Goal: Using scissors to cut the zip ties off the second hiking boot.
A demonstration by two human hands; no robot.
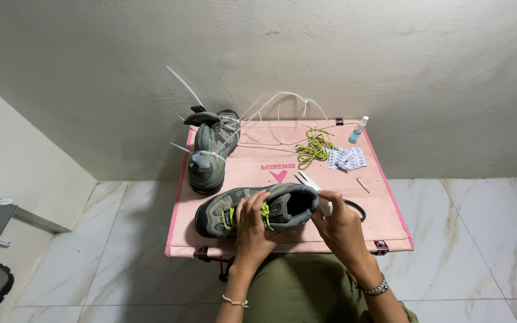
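While the left hand (251, 222) clamps the grey hiking shoe (257, 209) at its neon-green lace (265, 216) near the worktop's (384, 215) front edge, the right hand (340, 224) closes on scissors (310, 181) w/ white blades (handle loop (356, 209) pokes out right). 2nd shoe (212, 149) stands by the left edge; loose laces (315, 146), spray bottle (358, 130) toward the back.

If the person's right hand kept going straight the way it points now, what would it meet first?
Probably the heel collar of the grey shoe: the right hand points left, its fingertips right beside it, though depth is unclear.
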